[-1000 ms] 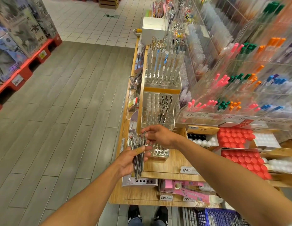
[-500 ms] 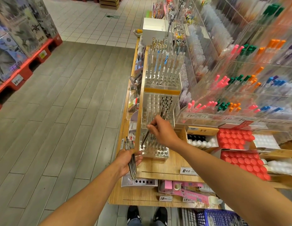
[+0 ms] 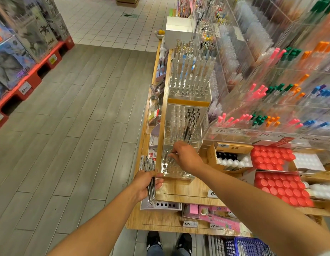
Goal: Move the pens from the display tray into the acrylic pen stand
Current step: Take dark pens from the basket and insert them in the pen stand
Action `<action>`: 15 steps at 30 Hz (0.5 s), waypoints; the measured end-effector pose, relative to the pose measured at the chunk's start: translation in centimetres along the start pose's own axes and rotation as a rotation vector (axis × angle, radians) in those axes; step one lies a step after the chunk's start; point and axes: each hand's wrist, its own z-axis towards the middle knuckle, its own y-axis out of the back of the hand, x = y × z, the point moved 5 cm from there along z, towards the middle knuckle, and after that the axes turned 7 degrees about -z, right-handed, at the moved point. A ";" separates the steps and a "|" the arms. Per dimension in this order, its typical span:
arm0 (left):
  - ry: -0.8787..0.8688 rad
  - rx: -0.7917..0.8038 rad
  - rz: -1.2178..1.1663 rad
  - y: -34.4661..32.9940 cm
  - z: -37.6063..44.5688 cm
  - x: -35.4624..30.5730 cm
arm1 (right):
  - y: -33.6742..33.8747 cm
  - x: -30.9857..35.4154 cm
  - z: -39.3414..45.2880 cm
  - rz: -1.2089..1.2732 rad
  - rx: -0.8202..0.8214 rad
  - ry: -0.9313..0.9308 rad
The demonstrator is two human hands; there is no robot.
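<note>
My left hand (image 3: 146, 183) grips a bundle of several slim clear pens (image 3: 149, 168) beside the shelf's left edge, above a white display tray (image 3: 168, 205) with round holes. The tiered acrylic pen stand (image 3: 179, 174) rises on the wooden shelf just right of that hand. My right hand (image 3: 186, 157) reaches over the stand's lowest tier, fingertips pinched around a thin pen at the holes; the pen is blurred and mostly hidden. Black pens (image 3: 192, 117) stand in the middle tier, and clear and blue pens (image 3: 190, 71) fill the top tier.
Acrylic bins of coloured markers (image 3: 267, 100) line the right. Red-capped bottles (image 3: 278, 183) and a cardboard box of small bottles (image 3: 232, 159) sit right of the stand. Pink packs (image 3: 214, 215) lie on the lower shelf. Grey floor (image 3: 77, 135) spreads left; a blue basket (image 3: 251, 246) sits below.
My right hand took one pen from the bundle, carried it to the stand, and has now dropped toward the lowest tier. My left hand with the bundle drew back to the left and down.
</note>
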 end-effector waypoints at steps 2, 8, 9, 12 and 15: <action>-0.001 0.011 0.004 0.0 0.0 -0.1 | -0.8 0.1 0.0 -0.050 -0.017 0.022; -0.017 0.054 0.049 -0.2 -0.2 -0.4 | -1.3 0.2 0.4 -0.080 -0.048 -0.010; -0.021 0.062 0.049 -0.3 -0.3 -0.4 | -1.3 0.3 0.3 -0.085 -0.040 -0.012; -0.032 0.119 0.026 -0.7 -0.6 -0.5 | -0.8 0.2 0.1 -0.087 -0.045 -0.023; -0.031 0.234 -0.020 -1.3 -1.2 -0.7 | -0.5 0.5 -0.4 0.073 0.024 0.005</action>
